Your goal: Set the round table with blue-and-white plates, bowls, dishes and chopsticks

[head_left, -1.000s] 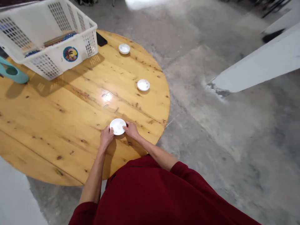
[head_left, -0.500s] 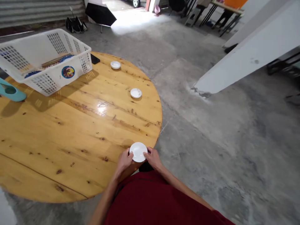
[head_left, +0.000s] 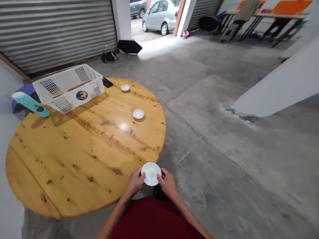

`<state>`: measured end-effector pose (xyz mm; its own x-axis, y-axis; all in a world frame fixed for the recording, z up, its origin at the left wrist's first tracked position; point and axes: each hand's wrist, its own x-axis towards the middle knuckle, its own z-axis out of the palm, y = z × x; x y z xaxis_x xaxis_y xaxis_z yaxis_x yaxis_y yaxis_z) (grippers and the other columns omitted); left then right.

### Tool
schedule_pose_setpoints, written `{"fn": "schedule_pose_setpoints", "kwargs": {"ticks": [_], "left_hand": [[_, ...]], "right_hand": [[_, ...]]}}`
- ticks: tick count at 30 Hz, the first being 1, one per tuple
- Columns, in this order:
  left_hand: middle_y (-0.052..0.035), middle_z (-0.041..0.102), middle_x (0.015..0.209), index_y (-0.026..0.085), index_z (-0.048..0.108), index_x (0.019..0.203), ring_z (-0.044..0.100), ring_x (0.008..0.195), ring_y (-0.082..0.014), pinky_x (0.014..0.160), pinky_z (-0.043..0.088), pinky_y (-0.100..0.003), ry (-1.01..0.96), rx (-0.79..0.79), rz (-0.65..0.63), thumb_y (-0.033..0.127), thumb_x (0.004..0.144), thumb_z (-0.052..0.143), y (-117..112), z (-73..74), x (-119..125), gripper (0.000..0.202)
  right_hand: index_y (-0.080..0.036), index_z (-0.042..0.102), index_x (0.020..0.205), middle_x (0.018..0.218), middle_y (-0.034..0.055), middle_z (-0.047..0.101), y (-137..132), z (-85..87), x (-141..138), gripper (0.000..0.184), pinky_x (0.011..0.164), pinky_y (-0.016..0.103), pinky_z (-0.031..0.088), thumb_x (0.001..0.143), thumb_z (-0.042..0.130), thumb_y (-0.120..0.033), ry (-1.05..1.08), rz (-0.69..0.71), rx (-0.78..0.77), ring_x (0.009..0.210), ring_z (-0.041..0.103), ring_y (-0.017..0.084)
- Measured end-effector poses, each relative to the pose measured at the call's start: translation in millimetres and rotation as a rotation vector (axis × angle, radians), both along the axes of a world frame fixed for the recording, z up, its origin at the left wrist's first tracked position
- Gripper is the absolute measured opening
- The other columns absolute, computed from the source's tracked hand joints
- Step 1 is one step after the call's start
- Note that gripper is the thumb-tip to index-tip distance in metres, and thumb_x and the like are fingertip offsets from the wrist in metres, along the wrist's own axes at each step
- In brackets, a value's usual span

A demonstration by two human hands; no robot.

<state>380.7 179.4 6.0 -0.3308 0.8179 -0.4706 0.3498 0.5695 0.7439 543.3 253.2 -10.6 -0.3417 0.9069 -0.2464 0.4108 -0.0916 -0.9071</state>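
Observation:
I hold a small white saucer (head_left: 151, 173) between both hands, just off the near right edge of the round wooden table (head_left: 74, 149). My left hand (head_left: 135, 182) grips its left rim and my right hand (head_left: 167, 182) grips its right rim, fingers curled on it. Two more white saucers rest on the table, one at mid right (head_left: 138, 114) and one at the far edge (head_left: 125, 87).
A white plastic basket (head_left: 68, 88) stands at the table's far left, with a teal object (head_left: 30, 103) beside it and a black phone (head_left: 107, 82) behind it. Bare concrete floor lies to the right. A white slanted wall (head_left: 279, 89), shutters, a black umbrella (head_left: 129, 46) and a car lie beyond.
Both hands lifted the saucer from the table top and drew it back past the table's near edge. My view rose and pulled away from the table.

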Motion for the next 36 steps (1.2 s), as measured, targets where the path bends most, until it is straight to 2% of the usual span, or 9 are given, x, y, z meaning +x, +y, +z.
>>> {"fn": "schedule_pose_setpoints", "kwargs": {"ticks": [3, 6, 9, 12, 19, 25, 31, 36], "left_hand": [[-0.0044, 0.073, 0.085, 0.016, 0.069, 0.097, 0.067, 0.074, -0.0186, 0.068, 0.051, -0.026, -0.015, -0.045, -0.015, 0.023, 0.091, 0.046, 34.5, 5.5, 57.6, 0.025], [-0.0045, 0.072, 0.082, 0.016, 0.067, 0.087, 0.067, 0.07, -0.0178, 0.065, 0.047, -0.025, -0.016, -0.071, -0.065, 0.021, 0.09, 0.047, 63.7, 13.8, 104.6, 0.021], [-0.0038, 0.072, 0.08, 0.016, 0.066, 0.085, 0.067, 0.069, -0.0168, 0.062, 0.043, -0.024, -0.012, -0.086, -0.142, 0.019, 0.088, 0.047, 85.8, 23.5, 133.2, 0.02], [-0.0039, 0.074, 0.083, 0.017, 0.068, 0.088, 0.068, 0.073, -0.0174, 0.063, 0.041, -0.024, 0.029, -0.089, -0.189, 0.02, 0.086, 0.046, 101.7, 29.3, 143.9, 0.022], [-0.0064, 0.076, 0.087, 0.018, 0.071, 0.094, 0.069, 0.081, -0.0209, 0.067, 0.041, -0.026, 0.102, -0.168, -0.201, 0.022, 0.087, 0.045, 145.8, 29.3, 142.9, 0.028], [-0.0076, 0.076, 0.095, 0.017, 0.072, 0.095, 0.068, 0.084, -0.0211, 0.068, 0.041, -0.027, 0.109, -0.107, -0.21, 0.021, 0.088, 0.045, 205.0, 25.8, 132.4, 0.028], [-0.0068, 0.076, 0.096, 0.017, 0.071, 0.099, 0.066, 0.086, -0.0206, 0.072, 0.043, -0.027, 0.097, -0.066, -0.026, 0.025, 0.092, 0.044, 259.1, 34.5, 90.8, 0.029], [-0.0074, 0.075, 0.094, 0.018, 0.068, 0.103, 0.065, 0.084, -0.0209, 0.073, 0.042, -0.029, 0.121, -0.05, 0.154, 0.032, 0.099, 0.039, 288.4, 41.8, 49.9, 0.033]], "right_hand": [[-0.017, 0.068, 0.082, 0.07, 0.0056, 0.068, 29.8, -2.0, 59.8, 0.035, 0.054, 0.029, 0.047, 0.069, 0.053, -0.046, 0.014, 0.014, -0.057, 0.061, 0.059, 0.02], [-0.017, 0.067, 0.083, 0.072, 0.0069, 0.069, 52.9, -1.5, 112.7, 0.036, 0.052, 0.03, 0.049, 0.067, 0.056, -0.048, 0.013, -0.019, -0.132, 0.062, 0.062, 0.021], [-0.017, 0.066, 0.083, 0.067, 0.0041, 0.066, 68.5, 1.1, 147.0, 0.036, 0.047, 0.03, 0.05, 0.067, 0.059, -0.049, 0.013, -0.061, -0.181, 0.055, 0.059, 0.02], [-0.019, 0.065, 0.081, 0.064, 0.0027, 0.065, 80.2, 1.7, 159.7, 0.034, 0.046, 0.031, 0.051, 0.066, 0.06, -0.05, 0.006, -0.093, -0.188, 0.053, 0.058, 0.019], [-0.021, 0.064, 0.082, 0.071, 0.0054, 0.07, 120.6, -3.5, 156.9, 0.033, 0.048, 0.032, 0.053, 0.068, 0.059, -0.05, -0.005, -0.059, -0.222, 0.059, 0.064, 0.022], [-0.02, 0.063, 0.08, 0.069, 0.0048, 0.068, 185.3, 3.1, 145.9, 0.035, 0.047, 0.031, 0.051, 0.066, 0.06, -0.052, -0.014, -0.076, -0.189, 0.057, 0.062, 0.021], [-0.018, 0.064, 0.083, 0.07, 0.0046, 0.068, 267.3, 19.5, 90.4, 0.035, 0.049, 0.029, 0.051, 0.068, 0.058, -0.05, -0.053, 0.089, -0.134, 0.06, 0.062, 0.02], [-0.018, 0.063, 0.086, 0.07, 0.0031, 0.066, 326.2, 25.1, 28.4, 0.036, 0.05, 0.028, 0.05, 0.069, 0.057, -0.049, -0.082, 0.264, -0.118, 0.06, 0.058, 0.018]]}}
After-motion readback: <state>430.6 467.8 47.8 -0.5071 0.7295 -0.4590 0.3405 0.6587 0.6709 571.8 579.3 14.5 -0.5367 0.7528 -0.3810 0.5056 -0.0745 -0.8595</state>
